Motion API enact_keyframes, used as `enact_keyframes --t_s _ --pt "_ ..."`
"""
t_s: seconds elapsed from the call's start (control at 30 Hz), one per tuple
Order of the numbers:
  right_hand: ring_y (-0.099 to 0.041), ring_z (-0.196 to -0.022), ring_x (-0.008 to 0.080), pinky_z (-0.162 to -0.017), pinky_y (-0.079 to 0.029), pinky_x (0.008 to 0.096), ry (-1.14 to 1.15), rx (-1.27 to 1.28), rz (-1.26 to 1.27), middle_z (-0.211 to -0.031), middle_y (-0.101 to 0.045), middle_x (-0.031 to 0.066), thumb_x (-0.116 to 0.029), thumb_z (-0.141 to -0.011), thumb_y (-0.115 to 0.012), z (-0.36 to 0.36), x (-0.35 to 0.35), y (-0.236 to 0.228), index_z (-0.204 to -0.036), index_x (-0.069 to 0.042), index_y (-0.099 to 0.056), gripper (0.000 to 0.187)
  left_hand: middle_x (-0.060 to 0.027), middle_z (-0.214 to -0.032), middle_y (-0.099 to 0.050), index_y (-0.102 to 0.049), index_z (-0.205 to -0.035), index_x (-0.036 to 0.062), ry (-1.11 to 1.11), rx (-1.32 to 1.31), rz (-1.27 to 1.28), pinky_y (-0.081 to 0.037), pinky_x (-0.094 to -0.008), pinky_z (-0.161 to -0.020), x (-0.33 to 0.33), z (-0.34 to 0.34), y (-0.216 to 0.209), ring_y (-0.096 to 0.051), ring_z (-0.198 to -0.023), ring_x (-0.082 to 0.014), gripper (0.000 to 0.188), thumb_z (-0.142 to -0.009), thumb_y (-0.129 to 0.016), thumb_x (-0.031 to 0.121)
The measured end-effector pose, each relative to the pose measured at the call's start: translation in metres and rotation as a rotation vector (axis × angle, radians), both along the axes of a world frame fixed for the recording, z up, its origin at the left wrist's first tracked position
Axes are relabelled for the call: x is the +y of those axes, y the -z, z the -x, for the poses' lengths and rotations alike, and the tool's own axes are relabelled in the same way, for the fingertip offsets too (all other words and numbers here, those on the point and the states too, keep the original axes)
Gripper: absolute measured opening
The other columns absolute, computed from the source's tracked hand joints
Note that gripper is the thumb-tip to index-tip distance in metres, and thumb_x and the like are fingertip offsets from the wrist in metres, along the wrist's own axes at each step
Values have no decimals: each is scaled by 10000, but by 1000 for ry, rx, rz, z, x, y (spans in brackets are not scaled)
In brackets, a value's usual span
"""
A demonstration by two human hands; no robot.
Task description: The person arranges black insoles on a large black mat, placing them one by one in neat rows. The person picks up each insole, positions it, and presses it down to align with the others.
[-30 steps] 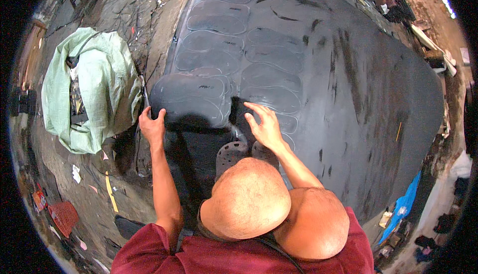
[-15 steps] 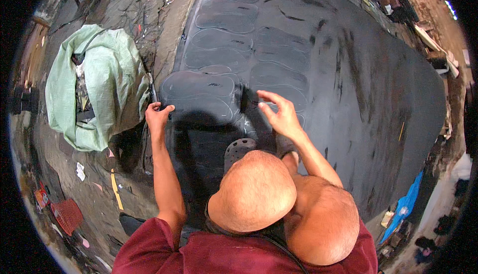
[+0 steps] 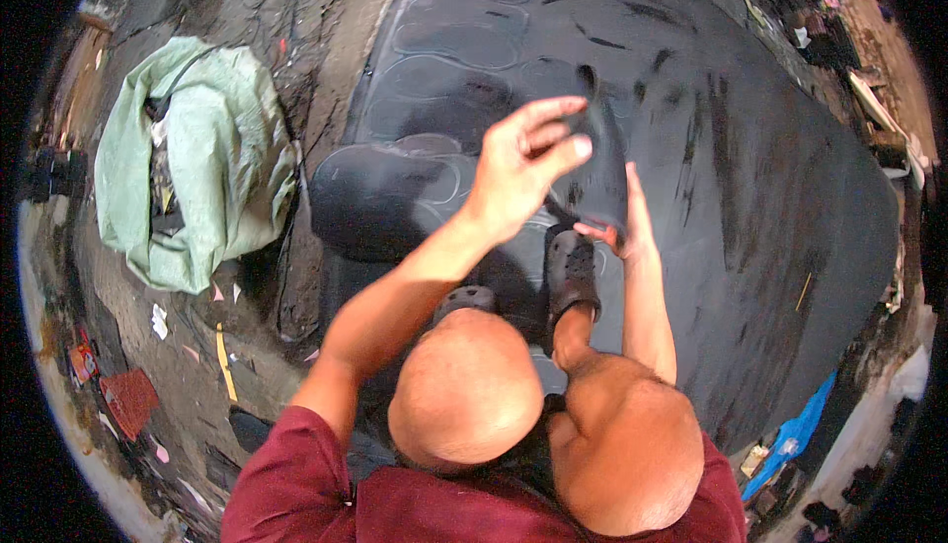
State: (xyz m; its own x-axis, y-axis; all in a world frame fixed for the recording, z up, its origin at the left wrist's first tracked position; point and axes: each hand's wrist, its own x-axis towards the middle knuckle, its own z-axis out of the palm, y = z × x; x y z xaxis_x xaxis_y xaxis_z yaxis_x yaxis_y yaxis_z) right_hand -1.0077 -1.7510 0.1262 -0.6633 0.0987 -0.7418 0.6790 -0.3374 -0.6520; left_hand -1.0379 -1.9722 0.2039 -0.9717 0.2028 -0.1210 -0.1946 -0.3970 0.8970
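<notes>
Above the black sheet (image 3: pixel 681 276) I hold up a dark, thin, sole-shaped piece (image 3: pixel 600 173), tilted on edge and somewhat blurred. My right hand (image 3: pixel 632 222) grips its lower end, thumb up along the right side and fingers beneath. At its upper left edge, my left hand (image 3: pixel 523 168) has its fingers curled and thumb against it. Pale sole outlines (image 3: pixel 454 25) run in a column along the sheet's left side. A thicker, rounded dark slab (image 3: pixel 365 193) lies at the left edge of the sheet, left of my left forearm.
A pale green woven sack (image 3: pixel 232 168) stands on the dirty floor to the left. My feet in dark clogs (image 3: pixel 571 271) rest on the sheet. Scraps, a yellow strip (image 3: pixel 227 360) and a red mesh piece (image 3: pixel 128 400) lie lower left; blue plastic (image 3: pixel 795 434) lies lower right.
My left hand has moved from the sheet's left edge across to the upper middle. My right hand has shifted right and lower. The dark piece is now lifted between them.
</notes>
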Motion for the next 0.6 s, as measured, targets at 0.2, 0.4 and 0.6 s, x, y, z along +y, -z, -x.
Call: enact_keyframes --t_s 0.2,0.4,0.6 --pt "-618 -1108 282 -973 -494 415 267 703 9 -1235 -642 91 -189 -948 -622 86 84 -78 -1323 -56 -545 405 -155 -1246 -639 -585 -1312 -18 -168 194 128 -439 -341 -1019 37 136 -43 -594 -1145 -208 528 -833 -774 99" --pt "-565 -1214 239 -1043 -431 361 241 797 -511 -1346 -592 148 -35 -783 -800 193 124 -11 -1352 41 -519 638 -128 -1072 -699 -691 -1231 29 -241 159 513 -510 -256 -801 64 261 51 -648 -916 -152 467 -790 -815 121" --pt "-546 -1252 309 -1062 -424 405 140 596 -748 -1363 -578 205 -135 -764 -844 261 135 112 -1402 3 -510 733 -115 -1087 -741 -764 -1101 86 -230 -142 778 -526 -279 -842 51 323 185 -686 -929 -158 404 -711 -850 147"
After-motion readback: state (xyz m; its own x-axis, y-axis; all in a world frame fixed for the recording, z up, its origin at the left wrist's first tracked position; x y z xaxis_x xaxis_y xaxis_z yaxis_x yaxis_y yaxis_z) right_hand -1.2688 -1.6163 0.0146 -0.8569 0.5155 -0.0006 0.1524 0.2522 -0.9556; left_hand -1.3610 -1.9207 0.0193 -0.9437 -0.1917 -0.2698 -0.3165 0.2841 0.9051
